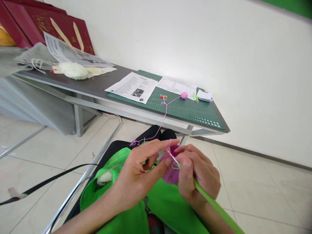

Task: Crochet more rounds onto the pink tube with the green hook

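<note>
Purple crocheted yarn piece (170, 176) located between the hands. Left hand (142, 170) partly curled, pinching it; right hand (201, 172) closed around green-handled metal hook (211, 201). Beyond: tangled pink strand (134, 142), round pink yarn ball (184, 95) on green gridded mat (181, 110).

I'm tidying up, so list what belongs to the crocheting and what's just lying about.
Belongs, it seems: hook, in the right hand; pink piece, in the left hand; pink yarn; pink ball.

Apparently lying about: white yarn; red bags; papers.

Green garment (170, 208) with mesh (118, 158), black trousers (147, 133)
</note>
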Action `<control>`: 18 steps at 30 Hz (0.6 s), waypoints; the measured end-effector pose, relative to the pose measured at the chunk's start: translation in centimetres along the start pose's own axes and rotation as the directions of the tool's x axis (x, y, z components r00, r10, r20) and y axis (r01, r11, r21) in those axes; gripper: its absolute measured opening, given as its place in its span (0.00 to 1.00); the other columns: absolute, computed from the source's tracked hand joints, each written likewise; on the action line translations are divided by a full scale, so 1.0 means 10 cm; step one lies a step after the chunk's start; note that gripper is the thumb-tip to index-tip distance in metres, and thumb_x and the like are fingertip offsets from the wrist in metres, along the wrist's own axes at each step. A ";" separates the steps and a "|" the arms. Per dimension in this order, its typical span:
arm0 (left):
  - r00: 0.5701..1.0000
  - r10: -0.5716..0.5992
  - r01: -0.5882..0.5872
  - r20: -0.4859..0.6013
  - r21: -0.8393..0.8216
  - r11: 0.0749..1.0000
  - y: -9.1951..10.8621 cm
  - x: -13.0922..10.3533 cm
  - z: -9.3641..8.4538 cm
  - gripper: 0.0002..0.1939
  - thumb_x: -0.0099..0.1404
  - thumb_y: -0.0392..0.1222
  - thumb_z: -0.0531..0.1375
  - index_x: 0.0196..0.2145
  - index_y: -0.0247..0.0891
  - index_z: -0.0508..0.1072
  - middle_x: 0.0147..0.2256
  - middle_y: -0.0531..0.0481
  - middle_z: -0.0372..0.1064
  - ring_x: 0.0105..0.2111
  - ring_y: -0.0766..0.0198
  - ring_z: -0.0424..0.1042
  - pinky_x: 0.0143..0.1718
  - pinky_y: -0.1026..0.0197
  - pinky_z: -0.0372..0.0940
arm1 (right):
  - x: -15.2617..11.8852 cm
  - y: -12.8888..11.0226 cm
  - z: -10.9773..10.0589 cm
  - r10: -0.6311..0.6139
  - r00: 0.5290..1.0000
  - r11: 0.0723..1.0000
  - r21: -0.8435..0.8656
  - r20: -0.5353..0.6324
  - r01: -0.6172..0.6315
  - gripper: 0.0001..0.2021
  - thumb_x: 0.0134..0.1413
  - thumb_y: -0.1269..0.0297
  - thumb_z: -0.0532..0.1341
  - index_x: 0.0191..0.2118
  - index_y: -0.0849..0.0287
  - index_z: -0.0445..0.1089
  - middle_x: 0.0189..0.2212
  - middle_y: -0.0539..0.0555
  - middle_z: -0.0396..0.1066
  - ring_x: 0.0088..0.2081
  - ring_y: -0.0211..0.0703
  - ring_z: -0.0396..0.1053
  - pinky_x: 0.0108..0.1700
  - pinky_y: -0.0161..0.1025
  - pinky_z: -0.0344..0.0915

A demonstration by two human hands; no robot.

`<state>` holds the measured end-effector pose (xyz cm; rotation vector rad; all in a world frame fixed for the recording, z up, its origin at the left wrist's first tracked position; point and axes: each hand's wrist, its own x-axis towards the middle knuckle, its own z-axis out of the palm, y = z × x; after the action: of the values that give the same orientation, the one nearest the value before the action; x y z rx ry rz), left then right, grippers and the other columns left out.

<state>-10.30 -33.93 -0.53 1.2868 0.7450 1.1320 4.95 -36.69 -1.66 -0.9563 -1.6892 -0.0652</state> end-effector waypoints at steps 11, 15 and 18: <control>0.979 -0.146 0.188 0.143 -0.350 0.918 -0.03 -0.01 0.04 0.15 0.63 0.40 0.74 0.48 0.52 0.87 0.31 0.50 0.82 0.27 0.67 0.74 0.31 0.68 0.70 | -0.02 -0.04 0.00 0.082 0.997 0.997 0.002 0.011 -0.082 0.07 0.65 0.73 0.57 0.37 0.53 0.68 0.25 0.48 0.71 0.28 0.42 0.69 0.31 0.40 0.69; 0.978 -0.174 0.204 0.111 -0.387 0.899 -0.05 -0.05 0.07 0.16 0.63 0.40 0.74 0.49 0.52 0.87 0.30 0.52 0.80 0.23 0.70 0.70 0.26 0.70 0.65 | -0.02 -0.03 0.00 0.091 0.996 0.996 -0.007 0.024 -0.091 0.04 0.66 0.68 0.59 0.40 0.54 0.70 0.29 0.50 0.74 0.30 0.43 0.68 0.32 0.41 0.66; 0.978 -0.190 0.208 0.086 -0.358 0.910 -0.04 -0.08 0.08 0.16 0.63 0.42 0.74 0.49 0.48 0.86 0.27 0.53 0.76 0.21 0.71 0.66 0.23 0.70 0.61 | -0.03 -0.01 0.00 0.038 0.999 0.999 -0.003 0.006 -0.038 0.07 0.70 0.68 0.56 0.43 0.55 0.71 0.32 0.51 0.76 0.32 0.43 0.70 0.36 0.42 0.68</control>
<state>-9.74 -34.89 -0.95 0.8987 0.5798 1.0120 4.88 -36.97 -1.89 -0.9915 -1.6757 -0.0392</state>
